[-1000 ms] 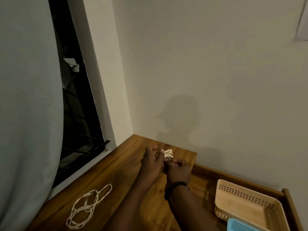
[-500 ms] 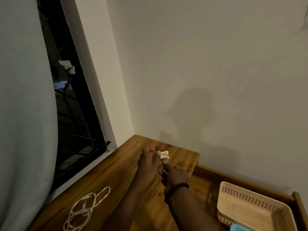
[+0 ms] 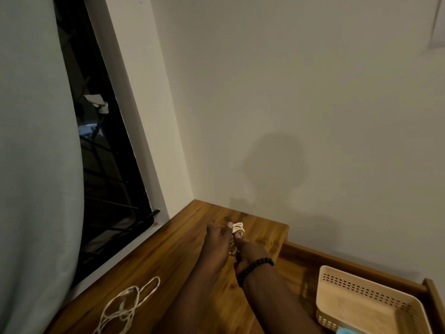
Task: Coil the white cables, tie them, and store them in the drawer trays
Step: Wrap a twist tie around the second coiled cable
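1. Pinching a small bundle of coiled white cable [image 3: 238,229] low in the centre of the frame, we have our left hand [image 3: 218,239] and right hand [image 3: 249,250] pressed close together, fingers of both closed on the bundle above the brown wooden desktop [image 3: 168,256].
2. We judge that we are in the tying step: the coil looks wound tight, and the fingertips work at its middle, though we cannot tell whether a tie or the cable's own tail is being wrapped.
3. At the lower left of the frame, a second, loose white cable [image 3: 127,307] lies in slack loops on the desktop, not yet coiled, well apart from our hands.
4. At the lower right, a beige perforated plastic tray [image 3: 342,280] sits in the open wooden drawer [image 3: 431,292], and what shows of its floor is bare; a blue edge [image 3: 346,330] peeks in at the bottom, too little to name.
5. Next, we likely need to cinch the wrap snugly without letting the loops spring apart, then carry the bundle right and down into the tray.
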